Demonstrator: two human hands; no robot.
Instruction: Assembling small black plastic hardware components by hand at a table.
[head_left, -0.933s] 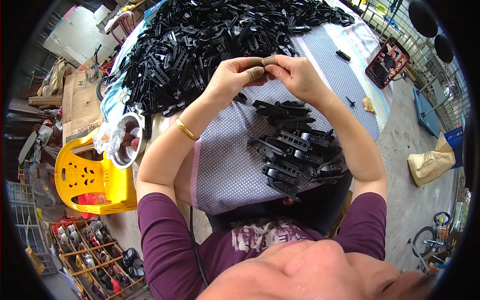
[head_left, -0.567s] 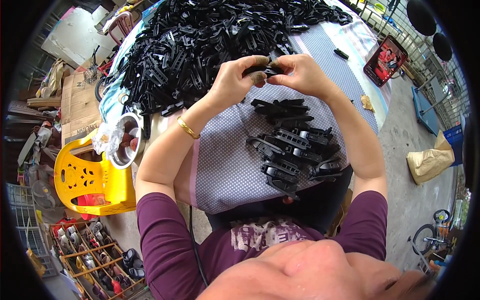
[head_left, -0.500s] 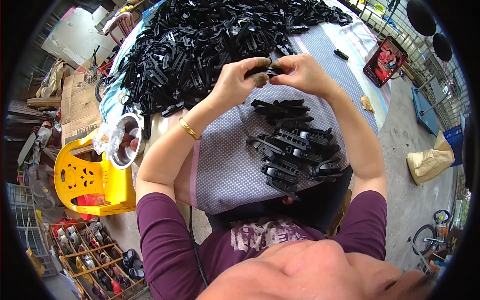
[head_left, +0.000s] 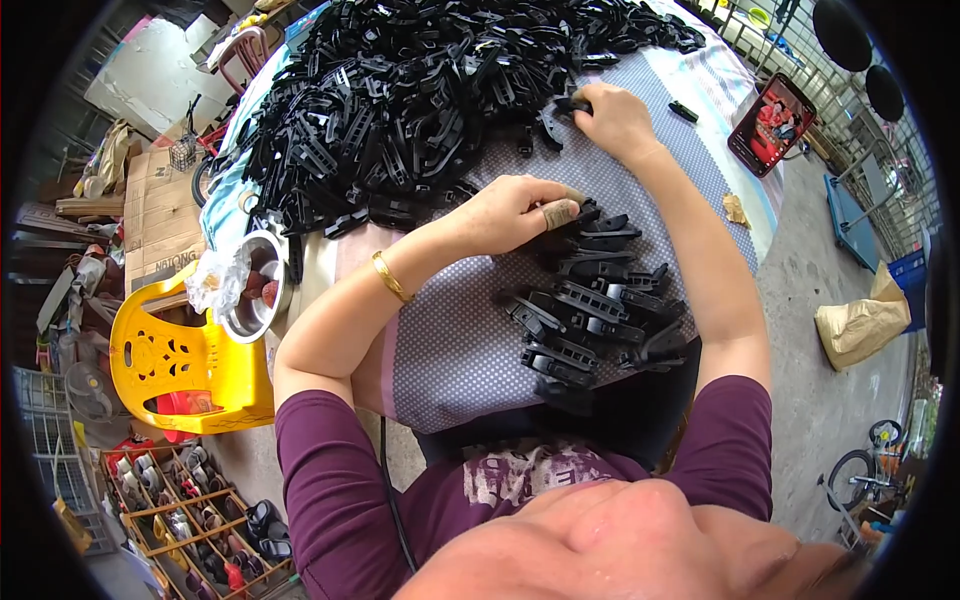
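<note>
My left hand (head_left: 535,212), with tape wrapped on a finger, is at the upper end of a smaller group of black plastic parts (head_left: 590,300) lying on the patterned cloth. Its fingers are closed on a black slotted plastic part (head_left: 592,212) that merges with the group, so its outline is partly hidden. Farther off, at the right edge of a large heap of similar black parts (head_left: 370,120), my right hand (head_left: 612,118) pinches another black plastic part (head_left: 568,105). Most of that piece is covered by the fingers.
A phone (head_left: 772,125) stands at the table's right side, near a lone black part (head_left: 683,111) and a brown scrap (head_left: 735,209). At left, a metal bowl (head_left: 278,315) with reddish fruit and a plastic bag sits by a yellow chair (head_left: 240,385). The patterned cloth (head_left: 430,350) covers the table.
My hands were together over a black part and have separated. The left came down toward me to the smaller group; the right moved up and right to the heap's edge.
</note>
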